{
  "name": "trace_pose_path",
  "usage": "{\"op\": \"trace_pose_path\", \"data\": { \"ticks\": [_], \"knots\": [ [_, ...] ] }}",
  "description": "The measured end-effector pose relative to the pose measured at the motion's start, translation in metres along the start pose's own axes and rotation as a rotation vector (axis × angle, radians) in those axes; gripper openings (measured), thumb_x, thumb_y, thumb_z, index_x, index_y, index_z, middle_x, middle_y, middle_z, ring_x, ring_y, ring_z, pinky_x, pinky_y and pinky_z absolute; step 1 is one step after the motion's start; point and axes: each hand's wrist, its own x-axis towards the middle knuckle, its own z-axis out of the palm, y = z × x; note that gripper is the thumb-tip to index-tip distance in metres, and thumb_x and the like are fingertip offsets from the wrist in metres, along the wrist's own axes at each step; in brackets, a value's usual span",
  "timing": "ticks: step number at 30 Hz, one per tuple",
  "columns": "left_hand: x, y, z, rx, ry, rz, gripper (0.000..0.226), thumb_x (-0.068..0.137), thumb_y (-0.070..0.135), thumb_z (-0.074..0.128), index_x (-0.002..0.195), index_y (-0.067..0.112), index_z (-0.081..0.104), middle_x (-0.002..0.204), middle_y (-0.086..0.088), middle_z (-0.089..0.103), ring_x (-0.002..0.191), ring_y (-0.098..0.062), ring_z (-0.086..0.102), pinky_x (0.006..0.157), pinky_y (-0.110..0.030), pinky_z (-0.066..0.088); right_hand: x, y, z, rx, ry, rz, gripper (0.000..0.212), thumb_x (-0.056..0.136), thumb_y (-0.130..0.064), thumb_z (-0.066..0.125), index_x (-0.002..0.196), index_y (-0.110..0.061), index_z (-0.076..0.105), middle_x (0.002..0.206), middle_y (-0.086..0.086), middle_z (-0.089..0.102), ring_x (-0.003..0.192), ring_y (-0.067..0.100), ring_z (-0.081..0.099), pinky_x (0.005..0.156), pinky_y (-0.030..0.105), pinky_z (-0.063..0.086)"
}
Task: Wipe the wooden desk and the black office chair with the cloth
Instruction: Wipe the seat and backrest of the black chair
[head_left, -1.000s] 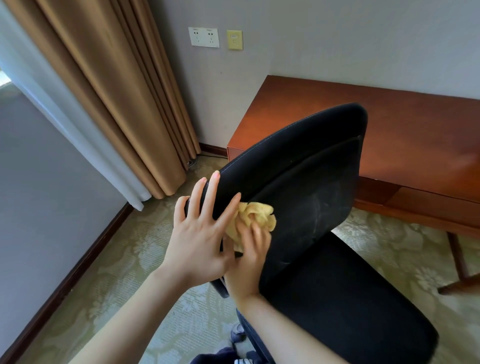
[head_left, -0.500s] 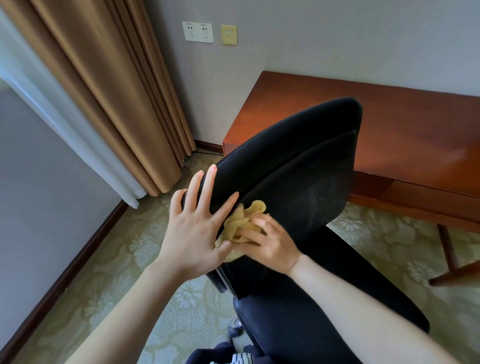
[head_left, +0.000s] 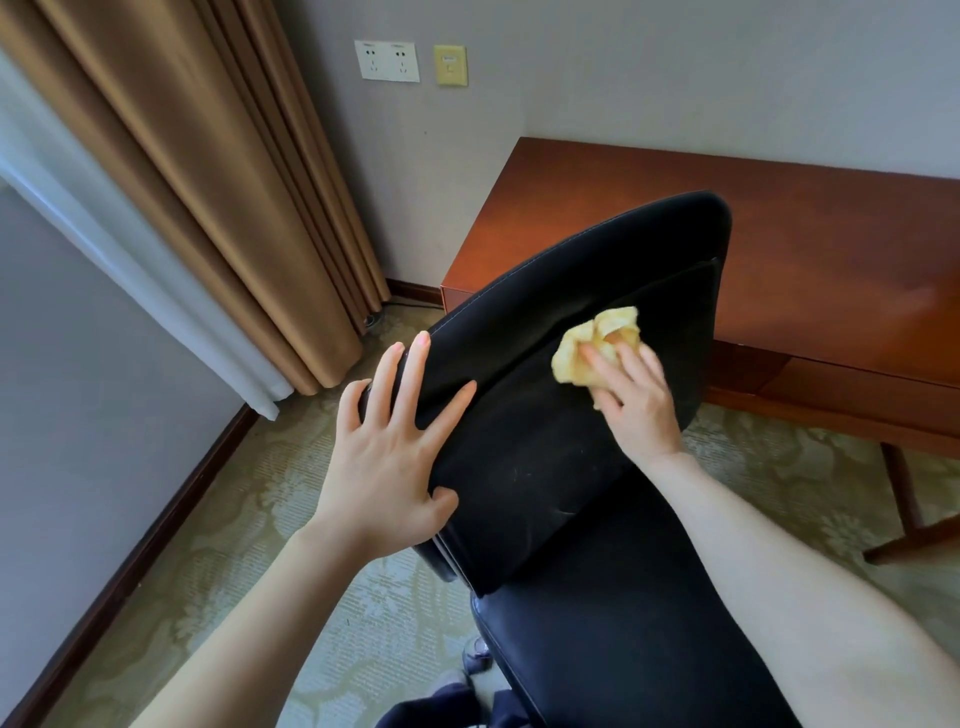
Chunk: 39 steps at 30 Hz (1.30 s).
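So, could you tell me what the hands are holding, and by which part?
The right hand holds the yellow cloth by its near, bunched side, against the chair backrest. The left hand only braces the backrest's edge, fingers straight.

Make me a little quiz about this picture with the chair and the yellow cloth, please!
1. True or false: both hands hold the yellow cloth.
2. What is the cloth wiping? A the curtain, B the black office chair, C the carpet.
3. Fill in: the ___ hand rests with spread fingers on the chair's edge.
Key: 1 false, only the right hand holds it; 2 B; 3 left, the left hand.
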Motion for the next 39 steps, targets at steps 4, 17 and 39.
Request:
{"op": "trace_pose_path", "data": {
  "ticks": [4, 17, 39],
  "knots": [
    [0.013, -0.003, 0.000, 0.011, -0.004, 0.028, 0.094, 0.056, 0.044, 0.057, 0.146, 0.027, 0.037, 0.158, -0.023, 0.006, 0.143, -0.042, 0.009, 0.103, -0.053, 0.023, 0.023, -0.007, 0.004, 0.108, 0.132, 0.465, 0.041, 0.093, -0.013, 0.055, 0.134, -0.017, 0.053, 0.132, 0.009, 0.054, 0.124, 0.029, 0.041, 0.101, 0.033, 0.035],
    [0.034, -0.016, -0.002, -0.073, -0.082, 0.101, 0.091, 0.065, 0.043, 0.049, 0.151, 0.037, 0.018, 0.157, -0.010, -0.022, 0.145, -0.027, -0.021, 0.110, -0.038, -0.001, 0.040, -0.102, 0.033, 0.388, 0.438, 1.052, 0.039, 0.098, -0.016, 0.049, 0.137, -0.019, 0.049, 0.139, 0.002, 0.049, 0.125, 0.022, 0.049, 0.096, 0.042, 0.048],
    [0.027, -0.017, 0.003, -0.121, 0.012, 0.122, 0.078, 0.074, 0.051, 0.008, 0.150, 0.040, 0.018, 0.152, -0.008, -0.035, 0.141, -0.024, -0.031, 0.114, -0.045, 0.000, 0.005, -0.104, 0.023, 0.035, -0.148, -0.772, 0.008, 0.089, -0.008, 0.064, 0.095, -0.011, 0.060, 0.117, 0.003, 0.054, 0.110, 0.024, 0.053, 0.101, 0.038, 0.044]
  ]
}}
